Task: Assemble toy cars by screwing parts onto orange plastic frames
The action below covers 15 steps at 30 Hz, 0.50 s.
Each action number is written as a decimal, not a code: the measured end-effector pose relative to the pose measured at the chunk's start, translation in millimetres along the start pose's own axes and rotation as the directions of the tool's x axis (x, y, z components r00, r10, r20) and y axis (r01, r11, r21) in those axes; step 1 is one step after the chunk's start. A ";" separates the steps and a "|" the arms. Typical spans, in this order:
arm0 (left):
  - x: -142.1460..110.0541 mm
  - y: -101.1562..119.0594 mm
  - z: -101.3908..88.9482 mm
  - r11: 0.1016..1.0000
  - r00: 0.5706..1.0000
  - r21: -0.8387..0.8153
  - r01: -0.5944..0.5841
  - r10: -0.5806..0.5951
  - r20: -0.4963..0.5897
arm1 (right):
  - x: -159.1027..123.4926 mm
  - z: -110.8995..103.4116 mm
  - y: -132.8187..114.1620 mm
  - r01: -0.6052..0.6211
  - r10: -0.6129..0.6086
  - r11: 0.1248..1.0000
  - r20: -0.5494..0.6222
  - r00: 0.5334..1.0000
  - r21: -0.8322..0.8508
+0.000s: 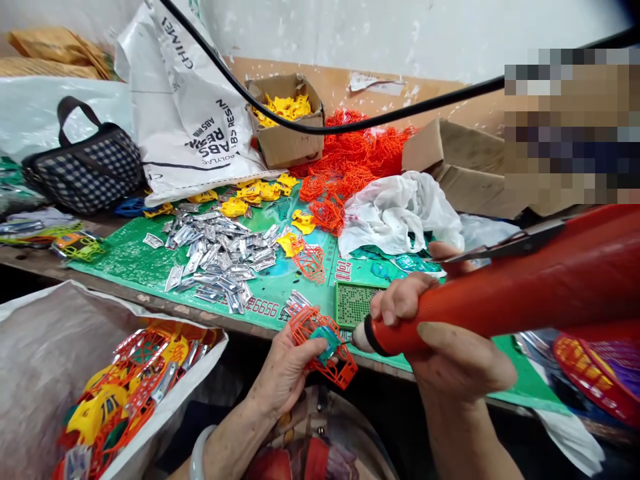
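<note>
My left hand (285, 365) pinches an orange plastic lattice frame (345, 375) with a teal plastic piece (326, 343) lying on it under my thumb. Wrapped round a large red power screwdriver (480, 297) is my right hand (450, 353). The screwdriver's pale nose (361, 339) points left at the frame's right side; whether the bit touches it I cannot tell. Just behind the nose sits a green perforated tray (357, 303). A loose pile of silvery parts (220, 247) covers the left middle of the table, with yellow plastic parts (260, 192) behind it.
An open white sack (200, 347) of assembled pieces stands at lower left. Orange frames (345, 160) heap at the back beside a cardboard box (293, 140) of yellow parts. A white plastic bag (400, 210) lies right of them. A black cable (400, 110) hangs across the view.
</note>
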<state>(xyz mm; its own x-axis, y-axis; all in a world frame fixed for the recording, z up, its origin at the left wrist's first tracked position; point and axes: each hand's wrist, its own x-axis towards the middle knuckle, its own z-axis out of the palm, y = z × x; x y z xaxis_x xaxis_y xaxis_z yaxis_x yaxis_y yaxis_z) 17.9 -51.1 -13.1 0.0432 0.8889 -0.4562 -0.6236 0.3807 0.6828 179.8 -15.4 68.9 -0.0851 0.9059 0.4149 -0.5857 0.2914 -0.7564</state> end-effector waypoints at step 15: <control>0.3 -2.2 1.8 1.000 0.999 -0.022 0.007 -0.008 -0.034 | -1.7 1.7 6.1 -0.010 0.008 0.994 -0.021 1.000 -0.108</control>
<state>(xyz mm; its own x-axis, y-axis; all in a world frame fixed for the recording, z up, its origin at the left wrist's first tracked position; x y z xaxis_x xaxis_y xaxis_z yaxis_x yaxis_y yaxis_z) 20.7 -51.2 -13.7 0.0215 0.8766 -0.4807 -0.6405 0.3812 0.6666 175.1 -15.7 64.5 -0.0731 0.9143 0.3984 -0.4943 0.3138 -0.8107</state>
